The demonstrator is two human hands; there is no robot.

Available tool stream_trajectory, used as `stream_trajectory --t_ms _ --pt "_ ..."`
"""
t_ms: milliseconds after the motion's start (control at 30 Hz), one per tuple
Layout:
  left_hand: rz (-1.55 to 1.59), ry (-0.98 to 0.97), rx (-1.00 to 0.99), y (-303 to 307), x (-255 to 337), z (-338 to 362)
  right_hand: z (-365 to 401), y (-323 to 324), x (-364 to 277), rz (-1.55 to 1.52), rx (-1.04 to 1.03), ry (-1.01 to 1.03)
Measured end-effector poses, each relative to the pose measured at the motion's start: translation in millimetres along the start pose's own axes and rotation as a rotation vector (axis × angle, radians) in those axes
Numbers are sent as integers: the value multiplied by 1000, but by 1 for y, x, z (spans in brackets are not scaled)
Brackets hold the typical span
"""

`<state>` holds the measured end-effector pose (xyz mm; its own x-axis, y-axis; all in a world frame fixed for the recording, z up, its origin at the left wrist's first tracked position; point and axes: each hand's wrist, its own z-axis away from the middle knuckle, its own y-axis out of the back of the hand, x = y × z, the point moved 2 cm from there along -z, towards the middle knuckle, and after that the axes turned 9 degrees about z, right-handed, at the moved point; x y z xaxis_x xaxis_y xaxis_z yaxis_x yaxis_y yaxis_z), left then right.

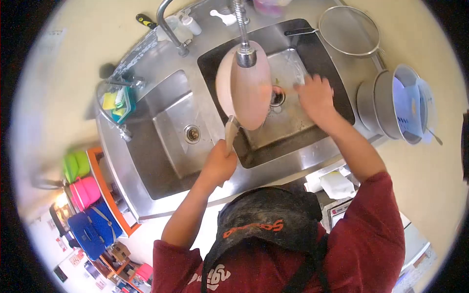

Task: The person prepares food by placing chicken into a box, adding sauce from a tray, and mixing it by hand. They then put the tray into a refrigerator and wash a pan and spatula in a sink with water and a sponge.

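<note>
My left hand is wrapped around the pale handle of a pinkish pan. The pan is tipped up on its side above the right sink basin. Right over it hangs the metal spray tap, its nozzle overlapping the upper part of the pan in this view. Over the same basin, to the right of the drain, my right hand is held with fingers apart and nothing visible in it.
To the left lies a second basin. A sieve rests at the back right, and stacked pots with a colander stand at the right edge. Sponges in a teal holder sit at the left, near a curved tap.
</note>
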<state>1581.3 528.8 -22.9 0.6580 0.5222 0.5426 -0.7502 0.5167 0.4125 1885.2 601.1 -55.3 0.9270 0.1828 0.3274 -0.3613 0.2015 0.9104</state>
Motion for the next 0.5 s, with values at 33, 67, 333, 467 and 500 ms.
stream_trajectory --t_ms 33,67,333,467,500 --pt "-8 -44 19 -1 -17 -4 -16 -10 5 -10 91 -34" --pt "-49 -95 55 -2 -25 -3 -34 -20 10 -21 180 -65" --pt "-157 -275 159 17 -58 6 -83 -4 18 -238 -18 574" --pt "-82 -403 203 25 -75 8 -54 45 48 -236 -84 373" --pt "-52 -416 203 27 -76 8 -59 41 55 -129 -122 326"
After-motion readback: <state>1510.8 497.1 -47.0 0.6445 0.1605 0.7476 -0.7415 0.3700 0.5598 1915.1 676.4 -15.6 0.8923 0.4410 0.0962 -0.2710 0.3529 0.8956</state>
